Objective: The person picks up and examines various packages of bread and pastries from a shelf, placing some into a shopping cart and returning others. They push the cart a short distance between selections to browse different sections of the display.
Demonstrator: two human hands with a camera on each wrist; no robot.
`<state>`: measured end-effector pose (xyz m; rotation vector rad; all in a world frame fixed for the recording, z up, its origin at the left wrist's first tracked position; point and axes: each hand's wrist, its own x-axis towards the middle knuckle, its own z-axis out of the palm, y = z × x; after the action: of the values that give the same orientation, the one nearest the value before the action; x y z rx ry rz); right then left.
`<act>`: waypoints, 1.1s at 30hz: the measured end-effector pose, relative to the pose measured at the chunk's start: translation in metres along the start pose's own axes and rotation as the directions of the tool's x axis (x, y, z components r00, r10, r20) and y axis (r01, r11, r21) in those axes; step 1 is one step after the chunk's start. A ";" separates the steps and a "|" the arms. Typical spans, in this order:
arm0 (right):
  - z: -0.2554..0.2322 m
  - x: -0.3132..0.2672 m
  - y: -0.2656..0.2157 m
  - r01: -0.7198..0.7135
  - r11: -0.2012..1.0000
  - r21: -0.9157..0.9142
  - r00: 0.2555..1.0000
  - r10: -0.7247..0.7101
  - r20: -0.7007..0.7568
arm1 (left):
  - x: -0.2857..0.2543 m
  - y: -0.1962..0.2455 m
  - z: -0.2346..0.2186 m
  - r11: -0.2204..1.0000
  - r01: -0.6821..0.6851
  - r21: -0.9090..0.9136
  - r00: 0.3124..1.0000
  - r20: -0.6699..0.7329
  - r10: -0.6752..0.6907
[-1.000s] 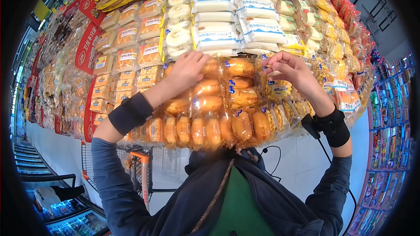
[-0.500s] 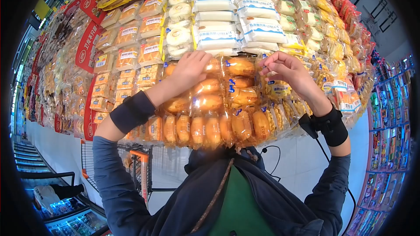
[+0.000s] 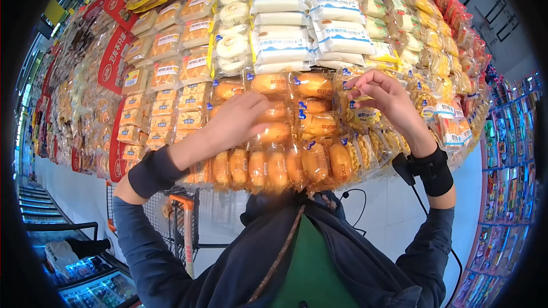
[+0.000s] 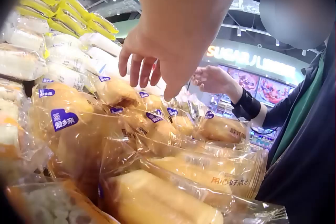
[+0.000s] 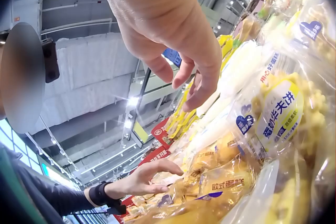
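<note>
My left hand [image 3: 238, 115] is over the rows of clear-wrapped golden bread rolls [image 3: 269, 84], its fingers pointing across them. In the left wrist view the fingers [image 4: 143, 70] hang loose and bent just above the wrapped rolls, with nothing between them. Farther right, my right hand [image 3: 383, 92] hovers over wrapped waffles [image 3: 365, 117] with a yellow label, beside the rolls. Its fingers are loosely curled and nothing shows between them in the right wrist view, where a waffle pack [image 5: 283, 111] lies below and to the right.
White and blue packs [image 3: 283, 45] are stacked behind the rolls. Wrapped square cakes [image 3: 165, 74] fill the left side, with red strips [image 3: 114, 60] beyond them. A shopping cart [image 3: 185, 217] stands below the display's near edge. Shelves [image 3: 508, 182] line the right side.
My left hand has drawn back toward the body and slightly left, uncovering rolls in the rear row. The right hand stays over the waffles, its fingers shifting slightly.
</note>
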<state>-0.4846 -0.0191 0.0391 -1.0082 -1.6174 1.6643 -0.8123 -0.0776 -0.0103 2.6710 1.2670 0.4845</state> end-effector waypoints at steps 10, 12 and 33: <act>0.005 -0.055 0.000 0.169 0.985 0.038 0.973 -0.161 -0.167 | -0.056 0.001 -0.063 0.944 0.320 -0.080 0.756 -0.578 -0.306; 0.002 -0.066 0.006 0.186 0.982 0.027 0.964 -0.177 -0.198 | -0.074 0.001 -0.065 0.921 0.376 -0.101 0.703 -0.616 -0.355; 0.011 -0.126 0.063 0.317 0.945 0.075 0.923 -0.289 -0.254 | -0.125 0.073 -0.018 0.758 0.567 -0.322 0.499 -0.598 -0.627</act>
<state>-0.4217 -0.1358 -0.0101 -0.8170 -1.4188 1.3540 -0.8395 -0.2201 -0.0024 1.7620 2.1676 1.4238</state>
